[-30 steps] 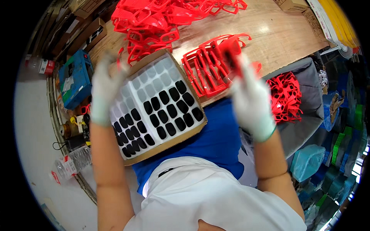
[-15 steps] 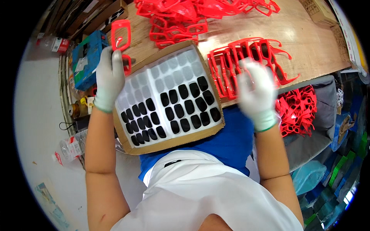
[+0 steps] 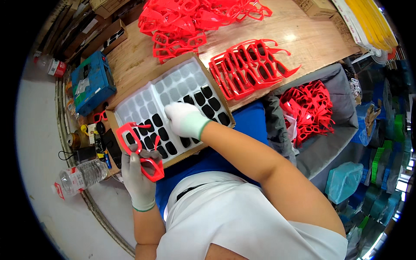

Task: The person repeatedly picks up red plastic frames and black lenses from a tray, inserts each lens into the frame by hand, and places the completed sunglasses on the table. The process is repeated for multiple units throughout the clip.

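Observation:
My left hand (image 3: 141,184), in a white glove, is closed around a red glasses frame (image 3: 123,131) at the near left corner of a cardboard box. One opening of the frame shows lenses behind it. In the box (image 3: 177,159), dark lenses (image 3: 214,103) lie in rows on white sheeting, with paler shapes at the far side. Over the middle of these rows is my gloved right hand (image 3: 186,120), its fingers curled together; whether a lens is between them is hidden. Right of the box, red glasses with dark lenses (image 3: 249,65) stand lined up on the table.
A heap of red frames (image 3: 190,15) lies on the wooden table (image 3: 303,41). More red glasses fill a grey-lined bin (image 3: 336,134) at the right. On the left are a blue box (image 3: 93,82) and a clear plastic bottle (image 3: 89,175). Cardboard boxes (image 3: 316,8) stand at the far right.
My left hand has brought the red frame down and nearer, to the box's near left corner. My right hand has moved left from the lined-up glasses to the lenses.

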Tool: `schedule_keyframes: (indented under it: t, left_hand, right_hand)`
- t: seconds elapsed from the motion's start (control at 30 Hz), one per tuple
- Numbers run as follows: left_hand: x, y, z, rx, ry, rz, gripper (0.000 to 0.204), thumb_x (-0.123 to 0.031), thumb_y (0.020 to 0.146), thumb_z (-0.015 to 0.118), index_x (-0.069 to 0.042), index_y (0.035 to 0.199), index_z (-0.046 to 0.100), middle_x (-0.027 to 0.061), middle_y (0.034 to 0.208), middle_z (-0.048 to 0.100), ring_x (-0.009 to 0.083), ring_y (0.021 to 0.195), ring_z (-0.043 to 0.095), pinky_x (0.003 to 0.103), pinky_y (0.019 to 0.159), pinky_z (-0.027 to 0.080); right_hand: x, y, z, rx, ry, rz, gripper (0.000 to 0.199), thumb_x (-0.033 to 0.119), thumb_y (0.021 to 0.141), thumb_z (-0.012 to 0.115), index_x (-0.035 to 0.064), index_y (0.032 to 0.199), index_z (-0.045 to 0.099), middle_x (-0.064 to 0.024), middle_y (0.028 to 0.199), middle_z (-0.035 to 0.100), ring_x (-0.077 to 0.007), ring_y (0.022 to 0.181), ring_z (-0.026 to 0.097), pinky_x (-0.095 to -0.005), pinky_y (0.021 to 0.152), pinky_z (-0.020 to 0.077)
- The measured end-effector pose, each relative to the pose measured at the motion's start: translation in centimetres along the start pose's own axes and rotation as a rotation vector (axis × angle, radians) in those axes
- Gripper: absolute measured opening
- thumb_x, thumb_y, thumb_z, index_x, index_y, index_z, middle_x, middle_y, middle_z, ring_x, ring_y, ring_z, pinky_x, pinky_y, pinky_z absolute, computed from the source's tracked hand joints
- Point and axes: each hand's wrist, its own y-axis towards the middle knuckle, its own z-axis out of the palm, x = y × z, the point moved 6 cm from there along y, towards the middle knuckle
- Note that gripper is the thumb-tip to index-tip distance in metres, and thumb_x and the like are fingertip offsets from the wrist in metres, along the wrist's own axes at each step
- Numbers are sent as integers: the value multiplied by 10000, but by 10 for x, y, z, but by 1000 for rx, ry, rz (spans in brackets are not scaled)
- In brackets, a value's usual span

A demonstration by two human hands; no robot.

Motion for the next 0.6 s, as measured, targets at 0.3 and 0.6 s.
schedule_keyframes:
  t: [0.3,0.6]
  left_hand:
    - [-1,-36,33,353,617,48,261,-112,1022,451,43,1223,511,108,883,666,162,762,648,306,715,536]
    - [2,-40,45,374,510,-15,265,-214,1054,462,10,1166,548,48,848,647,96,744,603,252,677,497]
  right_hand:
    - [69,-141,-86,-510,592,-231,225,1,831,704,37,1052,683,-70,846,655,-166,700,645,-279,625,518]
    - [50,-153,-76,-526,751,34,205,80,838,725,20,999,613,-107,862,620,-194,762,652,-338,705,527]
